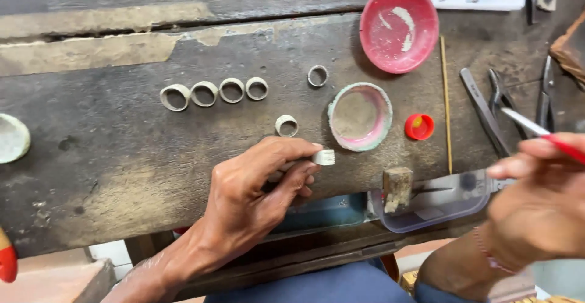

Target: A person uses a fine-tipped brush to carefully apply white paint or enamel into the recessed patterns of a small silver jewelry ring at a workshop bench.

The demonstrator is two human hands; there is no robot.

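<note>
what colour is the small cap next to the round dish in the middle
Red, with a yellowish spot inside. The small cap shows best in the head view, right of the pink-lined dish.

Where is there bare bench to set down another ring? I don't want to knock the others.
Bare bench lies below the row of four rings, between the pale dish and the left hand. It is crowded right of the lone ring: the worn bowl, red cap and pliers.
</note>
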